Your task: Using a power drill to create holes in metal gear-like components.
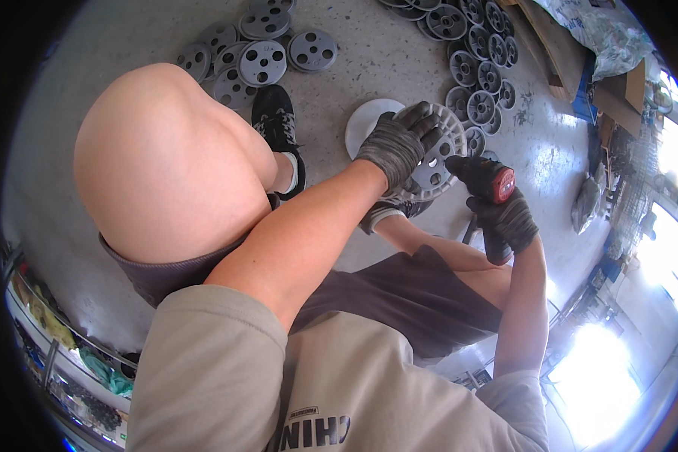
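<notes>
My left hand [399,143], in a dark grey striped glove, grips a round pale plastic wheel [456,134] with a notched rim. Inside that rim shows a grey disc [427,176] with round holes. My gloved right hand [514,221] is wrapped round the grip of a cordless drill [477,176], black with a red rear end. The drill's nose points left, at the wheel's right side; whether it touches the wheel I cannot tell. A flat white disc [360,129] lies partly behind my left hand.
Several grey discs with holes [262,63] lie piled on the concrete floor at the far left. Grey ribbed wheels [481,105] spread across the far right. Cardboard [544,53] and clear plastic sheeting [609,39] lie beyond them. My black shoe [274,119] stands near the discs.
</notes>
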`<state>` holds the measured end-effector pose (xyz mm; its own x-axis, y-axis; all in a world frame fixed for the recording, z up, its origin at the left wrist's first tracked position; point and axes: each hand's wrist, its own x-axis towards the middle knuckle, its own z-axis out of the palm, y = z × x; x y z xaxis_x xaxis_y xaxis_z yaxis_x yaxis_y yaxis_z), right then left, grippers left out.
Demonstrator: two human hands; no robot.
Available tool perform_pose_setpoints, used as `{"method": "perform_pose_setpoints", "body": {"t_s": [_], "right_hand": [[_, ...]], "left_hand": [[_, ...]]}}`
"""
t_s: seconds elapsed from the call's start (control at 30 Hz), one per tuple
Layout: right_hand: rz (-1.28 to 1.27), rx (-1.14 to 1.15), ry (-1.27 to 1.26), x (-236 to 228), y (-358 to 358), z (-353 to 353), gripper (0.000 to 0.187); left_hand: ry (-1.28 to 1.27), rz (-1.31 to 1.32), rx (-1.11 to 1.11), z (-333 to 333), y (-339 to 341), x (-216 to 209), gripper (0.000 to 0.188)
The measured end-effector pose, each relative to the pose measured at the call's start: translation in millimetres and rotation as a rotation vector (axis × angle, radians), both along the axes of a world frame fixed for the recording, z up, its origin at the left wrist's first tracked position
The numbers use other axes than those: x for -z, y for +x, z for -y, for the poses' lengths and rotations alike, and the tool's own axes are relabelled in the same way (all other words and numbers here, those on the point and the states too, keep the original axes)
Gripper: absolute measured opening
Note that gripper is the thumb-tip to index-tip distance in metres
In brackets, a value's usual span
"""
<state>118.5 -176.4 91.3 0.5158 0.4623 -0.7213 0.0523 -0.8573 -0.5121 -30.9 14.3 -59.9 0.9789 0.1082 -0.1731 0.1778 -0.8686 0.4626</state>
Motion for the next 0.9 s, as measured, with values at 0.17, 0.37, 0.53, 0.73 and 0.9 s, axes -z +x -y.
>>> {"method": "perform_pose_setpoints", "body": {"t_s": [0.17,0.37,0.53,0.73,0.9], "right_hand": [[-0.011,0.009,0.015,0,-3,-1,0.048],[0.025,-0.018,-0.077,-6,-3,-8,0.049],[0.001,0.0,0.001,-5,-3,-7,0.051],[0.012,-0.005,-0.024,-5,-2,-6,0.054],[0.006,-0.013,-0.033,-7,-2,-7,0.056]], "left_hand": [[0.006,0.003,-0.019,1,-2,2,0.101],[0.001,-0.007,-0.011,1,-1,0,0.103],[-0.001,0.003,-0.013,0,0,4,0.109],[-0.001,-0.002,-0.016,0,-3,-2,0.109],[-0.002,-0.015,-0.003,-1,-2,-2,0.11]]}}
